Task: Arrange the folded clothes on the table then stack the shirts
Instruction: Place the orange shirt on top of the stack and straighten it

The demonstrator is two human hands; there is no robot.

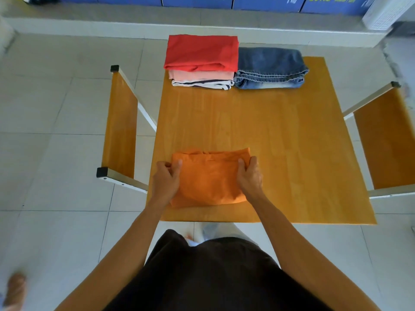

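Observation:
A folded orange shirt (207,178) lies near the front edge of the wooden table (269,131). My left hand (166,178) grips its left side and my right hand (250,176) grips its right side, thumbs on top. At the table's far edge stands a stack of shirts: a red shirt (202,52) on top, a pink shirt (202,75) under it, a striped white shirt (202,83) at the bottom. Folded blue jeans (269,67) lie right beside that stack.
Wooden benches with metal frames stand on the left (120,124) and right (386,135) of the table. Blue boxes (224,1) line the far wall behind a low ledge. The floor is tiled. A foot (15,288) shows at the bottom left.

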